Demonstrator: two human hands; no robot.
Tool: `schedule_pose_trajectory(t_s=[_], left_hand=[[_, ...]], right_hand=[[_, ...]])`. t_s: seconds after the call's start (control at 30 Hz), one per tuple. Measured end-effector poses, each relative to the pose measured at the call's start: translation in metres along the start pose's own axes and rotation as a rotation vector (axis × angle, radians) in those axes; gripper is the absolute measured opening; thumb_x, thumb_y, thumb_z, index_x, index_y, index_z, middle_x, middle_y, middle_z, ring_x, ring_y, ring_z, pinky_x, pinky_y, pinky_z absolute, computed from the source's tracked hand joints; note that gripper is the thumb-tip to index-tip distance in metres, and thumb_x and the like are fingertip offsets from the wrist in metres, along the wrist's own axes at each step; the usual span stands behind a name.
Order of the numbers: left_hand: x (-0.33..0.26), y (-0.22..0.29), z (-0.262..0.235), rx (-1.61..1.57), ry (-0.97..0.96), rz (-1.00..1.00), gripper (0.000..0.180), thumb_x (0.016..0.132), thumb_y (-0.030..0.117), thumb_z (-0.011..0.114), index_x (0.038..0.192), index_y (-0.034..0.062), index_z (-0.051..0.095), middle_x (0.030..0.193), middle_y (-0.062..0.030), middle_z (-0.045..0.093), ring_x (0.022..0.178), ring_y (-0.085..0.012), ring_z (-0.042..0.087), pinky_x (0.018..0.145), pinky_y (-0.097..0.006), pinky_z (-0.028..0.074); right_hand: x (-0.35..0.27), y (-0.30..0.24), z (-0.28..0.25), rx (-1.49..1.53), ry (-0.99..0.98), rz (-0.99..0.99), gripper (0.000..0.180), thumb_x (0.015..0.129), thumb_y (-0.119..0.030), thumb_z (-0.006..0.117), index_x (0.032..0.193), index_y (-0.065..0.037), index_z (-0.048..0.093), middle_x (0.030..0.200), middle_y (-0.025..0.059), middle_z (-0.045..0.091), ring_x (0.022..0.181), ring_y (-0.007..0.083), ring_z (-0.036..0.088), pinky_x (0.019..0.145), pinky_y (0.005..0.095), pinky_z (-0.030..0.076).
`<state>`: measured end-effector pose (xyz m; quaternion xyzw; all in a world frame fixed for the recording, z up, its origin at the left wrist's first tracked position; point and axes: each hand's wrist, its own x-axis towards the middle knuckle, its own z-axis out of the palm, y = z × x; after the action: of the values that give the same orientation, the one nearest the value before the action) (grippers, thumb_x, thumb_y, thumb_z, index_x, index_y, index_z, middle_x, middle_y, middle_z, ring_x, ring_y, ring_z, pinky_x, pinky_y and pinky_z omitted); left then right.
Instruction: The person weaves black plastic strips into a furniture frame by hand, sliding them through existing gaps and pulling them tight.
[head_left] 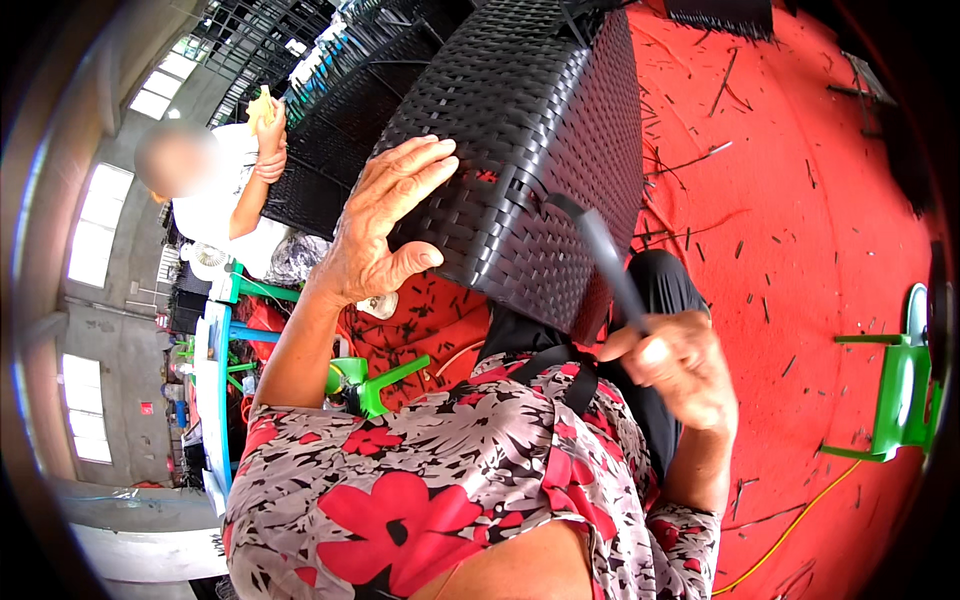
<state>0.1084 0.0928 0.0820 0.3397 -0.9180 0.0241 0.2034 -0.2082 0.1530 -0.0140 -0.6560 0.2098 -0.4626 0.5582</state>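
A large black woven rattan-style furniture piece [470, 180] stands tilted in front of me, its corner edge toward my lap. My left hand [390, 215] is beside its left face, fingers stretched and thumb apart, holding nothing; whether the palm touches the weave I cannot tell. Small red spots show through a gap in the weave near those fingertips. My right hand [675, 365] is closed around the near end of a flat black plastic strip [605, 255]. From the right face, near the corner, the strip runs down to my fingers, slightly blurred.
Red floor covering [790, 240] is littered with black offcuts. A green chair [890, 395] stands right; another green seat [375, 385] is at lower left. A yellow cord [785, 535] crosses the floor. At left, another person [225, 185] sits near more black woven pieces [340, 130].
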Motion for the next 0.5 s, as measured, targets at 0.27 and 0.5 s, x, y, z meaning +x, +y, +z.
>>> schedule_pose_trajectory(t_s=[0.27,0.5], left_hand=[[0.028,0.075,0.0,-0.474,0.111,0.269,0.063,0.078,0.04,0.072,0.116,-0.0089,0.056,0.107,-0.0191,0.064,0.09,-0.0304,0.065,0.075,-0.038,0.052],[0.039,0.087,0.007,-0.805,0.06,-0.026,0.012,0.086,0.009,0.067,0.091,0.0004,0.06,0.075,-0.0069,0.066,0.06,-0.0151,0.065,0.051,-0.025,0.049]], right_hand=[[0.017,-0.006,0.036,-0.303,-0.19,0.025,0.038,0.097,-0.033,0.049,0.085,0.0,0.064,0.072,0.0147,0.062,0.062,0.0338,0.062,0.054,0.0366,0.049],[0.0,0.003,0.039,-0.352,-0.135,0.011,0.034,0.093,-0.032,0.055,0.091,0.001,0.065,0.073,0.0112,0.064,0.065,0.0293,0.064,0.06,0.0355,0.05]])
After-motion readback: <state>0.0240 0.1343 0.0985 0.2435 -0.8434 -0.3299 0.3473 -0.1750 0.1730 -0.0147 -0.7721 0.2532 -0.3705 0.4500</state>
